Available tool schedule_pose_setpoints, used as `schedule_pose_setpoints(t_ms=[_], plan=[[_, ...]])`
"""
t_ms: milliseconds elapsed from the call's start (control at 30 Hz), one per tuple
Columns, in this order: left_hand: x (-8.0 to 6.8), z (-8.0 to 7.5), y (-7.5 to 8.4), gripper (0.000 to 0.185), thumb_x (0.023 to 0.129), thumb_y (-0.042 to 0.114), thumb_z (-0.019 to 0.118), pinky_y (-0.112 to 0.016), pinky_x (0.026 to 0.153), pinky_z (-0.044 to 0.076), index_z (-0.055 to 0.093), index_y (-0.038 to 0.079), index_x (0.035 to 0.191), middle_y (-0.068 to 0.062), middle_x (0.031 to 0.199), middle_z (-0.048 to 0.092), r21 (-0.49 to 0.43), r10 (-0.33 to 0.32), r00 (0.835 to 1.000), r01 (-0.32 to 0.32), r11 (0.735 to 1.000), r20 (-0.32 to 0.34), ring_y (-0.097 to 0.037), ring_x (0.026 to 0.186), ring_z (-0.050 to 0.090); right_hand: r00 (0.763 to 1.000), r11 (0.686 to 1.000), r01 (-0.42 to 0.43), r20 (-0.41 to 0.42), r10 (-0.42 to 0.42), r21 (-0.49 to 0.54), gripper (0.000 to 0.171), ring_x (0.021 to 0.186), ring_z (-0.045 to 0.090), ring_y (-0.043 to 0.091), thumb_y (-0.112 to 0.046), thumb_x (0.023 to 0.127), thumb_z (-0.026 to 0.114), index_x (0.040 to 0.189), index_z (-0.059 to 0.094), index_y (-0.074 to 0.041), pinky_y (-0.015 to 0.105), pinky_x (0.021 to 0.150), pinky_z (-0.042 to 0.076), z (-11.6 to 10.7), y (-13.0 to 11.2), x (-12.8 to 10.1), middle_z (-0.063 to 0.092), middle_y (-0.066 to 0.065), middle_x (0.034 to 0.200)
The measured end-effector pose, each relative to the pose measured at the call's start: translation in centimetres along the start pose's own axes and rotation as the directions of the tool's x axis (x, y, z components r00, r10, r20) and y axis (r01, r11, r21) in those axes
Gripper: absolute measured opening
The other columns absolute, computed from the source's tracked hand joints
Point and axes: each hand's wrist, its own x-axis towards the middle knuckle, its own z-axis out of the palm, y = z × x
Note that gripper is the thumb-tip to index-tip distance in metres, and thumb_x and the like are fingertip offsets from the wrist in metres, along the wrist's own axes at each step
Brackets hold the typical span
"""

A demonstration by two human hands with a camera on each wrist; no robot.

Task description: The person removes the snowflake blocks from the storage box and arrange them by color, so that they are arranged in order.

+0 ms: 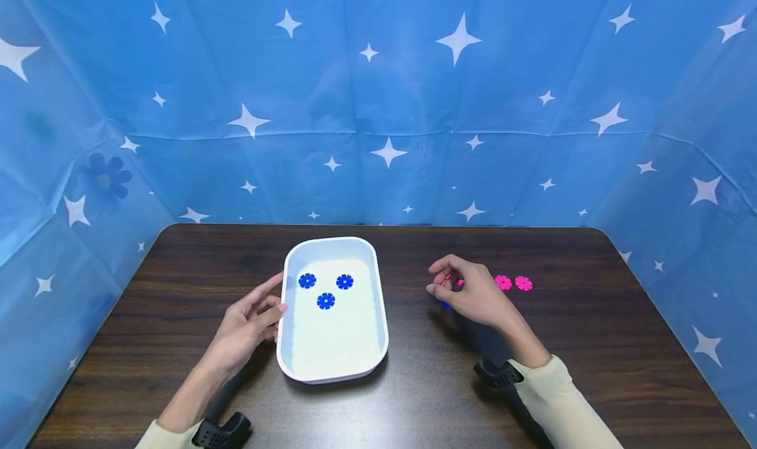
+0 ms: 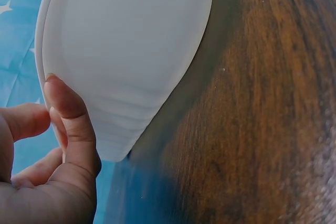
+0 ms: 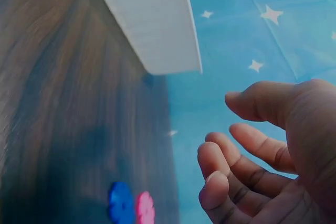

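While left hand (image 1: pixel 245 327) fingers rest straight on tray (image 1: pixel 286 265) edge | right hand (image 1: pixel 473 298) fingers loosely curled over blue piece (image 3: pixel 121 202) | bare table (image 1: pixel 591 370) beyond

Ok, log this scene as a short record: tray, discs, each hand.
tray: white, on dark table
in tray: three blue discs
on table: two pink discs right of right hand; one blue and one pink below its fingers
left hand: fingers straight, touching tray's left wall
right hand: over the blue and pink pair, fingers loosely curled, nothing held
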Motion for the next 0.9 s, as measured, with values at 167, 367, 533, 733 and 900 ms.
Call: schedule_pose_setpoints(t_ms=[167,367,533,733,900], plan=[[0.0,-0.1,-0.1,0.062,0.103,0.016,0.063,-0.027,0.073,0.058,0.039,0.028,0.158,-0.009,0.116,0.054,0.004,-0.006,1.000,0.006,1.000,-0.002,-0.015,0.083,0.064,0.998,0.999,0.051,0.034,-0.051,0.012,0.028,0.083,0.063,0.013,-0.021,0.091,0.078,0.116,0.067,-0.015,0.026,0.067,0.049,0.5,-1.7,0.9,0.069,-0.002,0.095],[0.1,-0.1,-0.2,0.062,0.103,0.018,0.063,-0.027,0.074,0.058,0.039,0.028,0.158,-0.009,0.117,0.054,0.006,0.000,1.000,-0.001,1.000,0.003,-0.016,0.084,0.064,0.989,0.993,0.111,0.091,-0.114,0.034,0.033,0.081,0.063,0.012,-0.020,0.090,0.078,0.120,0.066,-0.014,0.027,0.073,0.054,1.5,-3.9,2.2,0.069,0.000,0.098],[0.1,-0.1,-0.2,0.062,0.102,0.018,0.064,-0.027,0.074,0.058,0.039,0.029,0.158,-0.008,0.116,0.054,0.006,0.004,1.000,-0.004,1.000,0.001,-0.015,0.084,0.064,0.976,0.986,0.163,0.141,-0.167,0.041,0.039,0.083,0.063,0.013,-0.019,0.090,0.079,0.124,0.065,-0.009,0.029,0.073,0.056,2.7,-5.2,3.3,0.069,0.006,0.102],[0.1,-0.1,-0.2,0.062,0.102,0.018,0.064,-0.026,0.074,0.058,0.039,0.028,0.158,-0.008,0.116,0.054,0.014,0.008,1.000,-0.008,1.000,-0.002,-0.015,0.085,0.064,0.963,0.980,0.191,0.185,-0.197,0.051,0.043,0.087,0.065,0.020,-0.020,0.089,0.080,0.127,0.062,-0.012,0.025,0.072,0.055,4.0,-6.4,4.5,0.067,0.006,0.104],[0.1,0.0,-0.1,0.062,0.102,0.017,0.064,-0.026,0.073,0.058,0.039,0.028,0.158,-0.009,0.116,0.054,0.011,0.009,1.000,-0.009,1.000,-0.001,-0.015,0.083,0.064,0.944,0.977,0.204,0.252,-0.211,0.056,0.048,0.090,0.065,0.023,-0.023,0.089,0.080,0.131,0.059,-0.012,0.024,0.072,0.054,5.3,-7.1,5.3,0.066,0.002,0.108]])
